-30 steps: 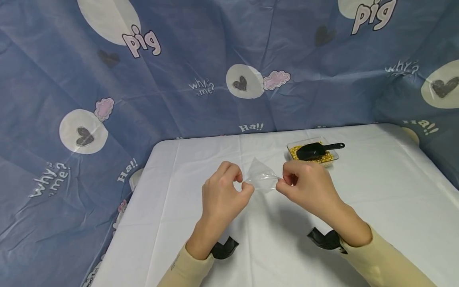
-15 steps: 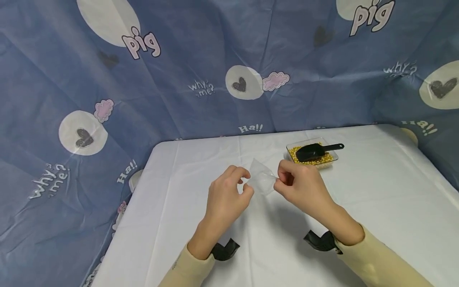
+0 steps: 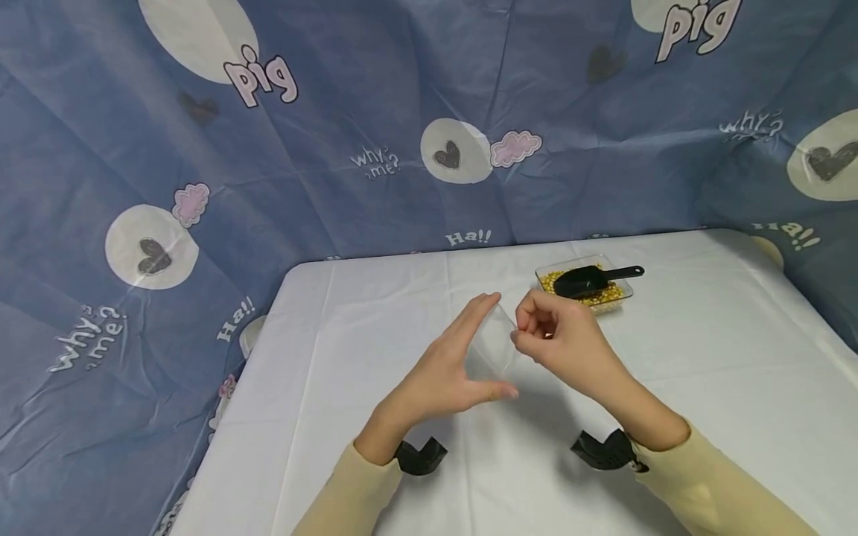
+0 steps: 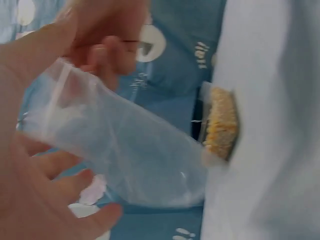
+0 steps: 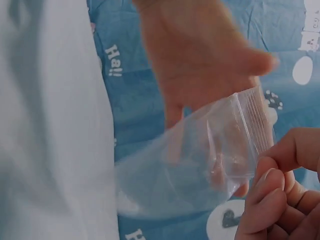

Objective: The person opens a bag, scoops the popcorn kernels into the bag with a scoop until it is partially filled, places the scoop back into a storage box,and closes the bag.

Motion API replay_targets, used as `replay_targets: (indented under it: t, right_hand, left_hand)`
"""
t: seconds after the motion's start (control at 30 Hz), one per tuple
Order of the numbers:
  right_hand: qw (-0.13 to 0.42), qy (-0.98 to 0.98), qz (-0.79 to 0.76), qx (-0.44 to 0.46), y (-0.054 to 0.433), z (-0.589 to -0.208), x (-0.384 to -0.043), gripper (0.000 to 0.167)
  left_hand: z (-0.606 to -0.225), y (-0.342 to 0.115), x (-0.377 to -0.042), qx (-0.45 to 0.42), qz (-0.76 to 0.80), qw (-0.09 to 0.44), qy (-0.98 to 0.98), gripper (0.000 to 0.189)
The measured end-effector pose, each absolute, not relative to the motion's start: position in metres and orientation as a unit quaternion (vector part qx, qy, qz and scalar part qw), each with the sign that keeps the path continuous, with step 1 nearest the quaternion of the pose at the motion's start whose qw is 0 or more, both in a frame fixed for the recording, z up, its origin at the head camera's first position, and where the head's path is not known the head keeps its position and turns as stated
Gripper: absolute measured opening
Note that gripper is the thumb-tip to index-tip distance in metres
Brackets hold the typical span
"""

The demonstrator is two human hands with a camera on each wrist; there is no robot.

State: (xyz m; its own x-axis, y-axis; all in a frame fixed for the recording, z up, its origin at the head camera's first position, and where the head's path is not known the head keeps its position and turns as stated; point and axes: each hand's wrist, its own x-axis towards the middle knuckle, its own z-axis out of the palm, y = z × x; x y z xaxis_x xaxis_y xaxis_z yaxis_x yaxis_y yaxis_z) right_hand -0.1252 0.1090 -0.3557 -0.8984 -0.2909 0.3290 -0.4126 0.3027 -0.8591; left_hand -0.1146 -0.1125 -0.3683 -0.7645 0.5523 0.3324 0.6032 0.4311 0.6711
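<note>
A clear plastic zip bag (image 3: 494,344) hangs over the table, pinched near its zip end by my right hand (image 3: 568,339). In the right wrist view, thumb and fingertips hold one corner of the bag (image 5: 155,185) beside the ribbed zip strip. My left hand (image 3: 439,376) is spread wide on the bag's other side, thumb low and fingers raised. The left wrist view has its fingers (image 4: 70,187) extended and apart alongside the bag (image 4: 145,150), which looks flat and see-through with nothing in it.
Behind the right hand, a clear box (image 3: 623,295) of yellow corn kernels (image 3: 608,295) stands on the white-covered table (image 3: 362,327). A black scoop (image 3: 582,283) lies across it, handle to the right. A blue printed cloth (image 3: 375,89) hangs behind the table.
My left hand has let go of the bag's edge and spread its fingers out. The right hand keeps its pinch, and the bag now hangs from it alone.
</note>
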Motion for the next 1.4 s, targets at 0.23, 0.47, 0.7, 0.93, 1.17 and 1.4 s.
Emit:
replay_targets:
  t: [0.23,0.47,0.7,0.93,1.17,1.4]
  right_hand:
    - [0.004,-0.775,0.594,0.216,0.11,-0.351,-0.122,0.021]
    - [-0.034,-0.761,0.612,0.21,0.11,-0.346,-0.118,0.017]
    - [-0.017,-0.755,0.615,0.229,0.109,-0.345,-0.114,0.021]
    - [0.01,-0.748,0.613,0.255,0.108,-0.343,-0.11,0.028]
    - [0.028,-0.752,0.603,0.264,0.109,-0.34,-0.105,0.029]
    - [0.018,-0.759,0.593,0.27,0.109,-0.342,-0.108,0.028]
  left_hand:
    - [-0.381,-0.108,-0.119,-0.35,-0.471,0.029,-0.809,0.13]
    - [-0.386,-0.107,-0.117,-0.353,-0.505,0.02,-0.787,0.11]
    - [-0.364,-0.103,-0.105,-0.374,-0.521,0.016,-0.768,0.1]
    - [-0.365,-0.102,-0.105,-0.365,-0.519,0.001,-0.773,0.097]
    - [-0.369,-0.101,-0.106,-0.365,-0.51,-0.017,-0.779,0.097]
    - [-0.37,-0.103,-0.109,-0.384,-0.549,0.013,-0.742,0.098]
